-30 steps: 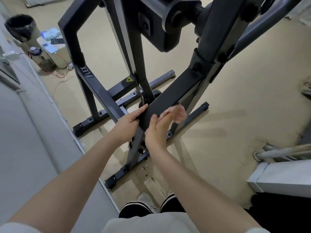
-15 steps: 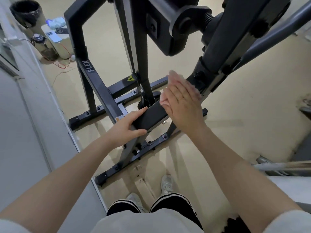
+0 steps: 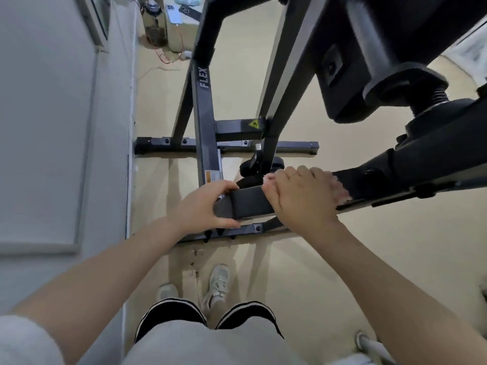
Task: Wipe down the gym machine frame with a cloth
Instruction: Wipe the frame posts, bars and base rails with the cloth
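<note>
The black gym machine frame (image 3: 203, 106), marked FLEX, stands on the beige floor. One slanted black bar (image 3: 250, 204) of it runs from the centre up to the right. My left hand (image 3: 208, 206) grips the bar's lower end, thumb beneath and fingers over the top. Just to the right, my right hand (image 3: 300, 196) lies over the same bar, fingers curled across its far edge, and presses a pink cloth (image 3: 341, 192) against it. Only the cloth's edges show around the hand.
A grey wall (image 3: 52, 127) runs close along the left. The machine's floor rails (image 3: 290, 147) lie ahead, and a bulky black part (image 3: 382, 61) hangs at upper right. A phone (image 3: 174, 14) and red wires (image 3: 168, 55) sit at the top. My shoes (image 3: 218, 285) are below.
My right hand slid with the cloth down the slanted bar toward my left hand and then back up it. My view tilted down and left; the left hand kept its grip.
</note>
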Demonstrator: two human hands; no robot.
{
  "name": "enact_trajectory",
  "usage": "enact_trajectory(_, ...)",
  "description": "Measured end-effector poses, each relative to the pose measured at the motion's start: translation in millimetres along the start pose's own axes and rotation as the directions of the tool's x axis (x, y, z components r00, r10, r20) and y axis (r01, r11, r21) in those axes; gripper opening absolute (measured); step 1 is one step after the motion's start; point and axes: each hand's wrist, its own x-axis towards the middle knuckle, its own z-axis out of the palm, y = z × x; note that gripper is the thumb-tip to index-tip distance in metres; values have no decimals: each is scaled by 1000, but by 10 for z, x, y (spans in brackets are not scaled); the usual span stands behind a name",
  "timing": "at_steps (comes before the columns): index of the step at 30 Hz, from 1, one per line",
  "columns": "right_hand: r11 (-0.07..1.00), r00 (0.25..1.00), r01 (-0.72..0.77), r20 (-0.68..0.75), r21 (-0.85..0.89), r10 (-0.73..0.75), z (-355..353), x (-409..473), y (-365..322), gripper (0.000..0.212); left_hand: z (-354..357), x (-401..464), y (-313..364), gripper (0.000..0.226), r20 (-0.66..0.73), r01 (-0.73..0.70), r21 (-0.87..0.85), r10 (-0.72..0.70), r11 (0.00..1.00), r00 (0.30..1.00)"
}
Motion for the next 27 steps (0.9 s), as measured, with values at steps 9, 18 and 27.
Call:
enact_trajectory(9, 922, 905, 385, 181, 40, -385, 53, 27, -120, 50, 316, -146, -108, 59, -209, 102, -261, -159, 960, 965)
enact_trajectory(18, 753, 725, 648, 397, -115, -563, 307, 181, -803, 37, 551, -296, -400, 68, -251, 293, -390, -407, 873, 878)
enact_trajectory(27, 508, 768, 632, 559, -585, -312, 810, -10, -1140, 82, 415, -647, -864, 46, -367, 357, -383, -495, 852, 788)
